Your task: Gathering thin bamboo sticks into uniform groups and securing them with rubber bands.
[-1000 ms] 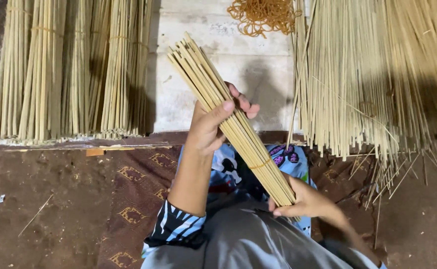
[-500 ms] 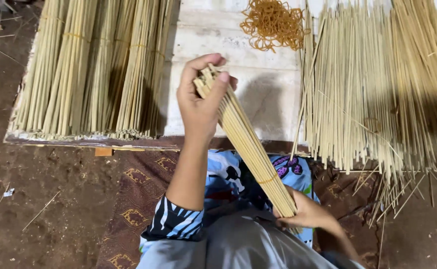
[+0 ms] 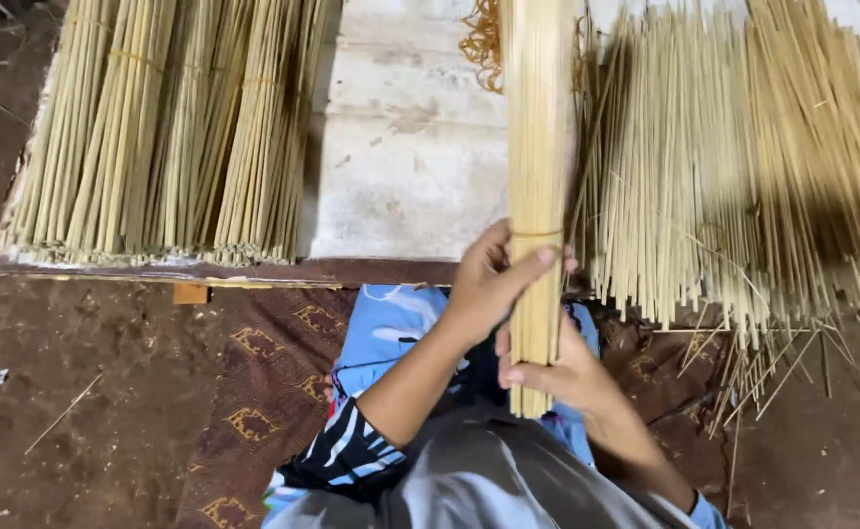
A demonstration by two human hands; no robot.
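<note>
Head view: left hand (image 3: 484, 289) and right hand (image 3: 557, 367) grip pinches stick bundle (image 3: 538, 147) near its lower end.

Black-and-white striped short sleeve (image 3: 346, 456) with blue trim; grey trousers (image 3: 489, 485); bare forearms

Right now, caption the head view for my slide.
Both hands, left and right, hold a stick bundle upright.
</note>
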